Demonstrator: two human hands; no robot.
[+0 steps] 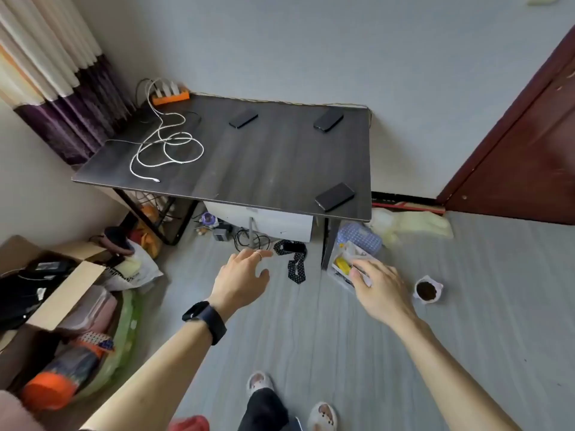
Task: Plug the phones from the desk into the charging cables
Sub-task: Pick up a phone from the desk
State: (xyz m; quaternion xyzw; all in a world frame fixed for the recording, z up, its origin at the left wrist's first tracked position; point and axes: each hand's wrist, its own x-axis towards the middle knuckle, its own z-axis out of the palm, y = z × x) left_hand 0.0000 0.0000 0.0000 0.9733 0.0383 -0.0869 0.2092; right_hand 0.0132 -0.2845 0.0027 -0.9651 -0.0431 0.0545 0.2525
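Observation:
Three dark phones lie flat on the dark wooden desk [249, 163]: one at the back middle [243, 118], one at the back right [328, 119], one at the front right corner [334, 196]. White charging cables [168, 147] coil over the desk's left half and run back to an orange power strip [170, 95] at the back left corner; one free plug end [156, 180] rests near the front edge. My left hand [241, 279], with a ring and a dark watch on the wrist, and my right hand [378, 286] are held out over the floor in front of the desk, fingers apart, holding nothing.
A cardboard box [62, 293] of clutter and bags stands on the floor at the left. Under the desk are a grey drawer unit [264, 220], cables and small items. A plastic container [345, 265] and a cup of dark powder [427, 290] sit at the right. A brown door [529, 144] is at the right.

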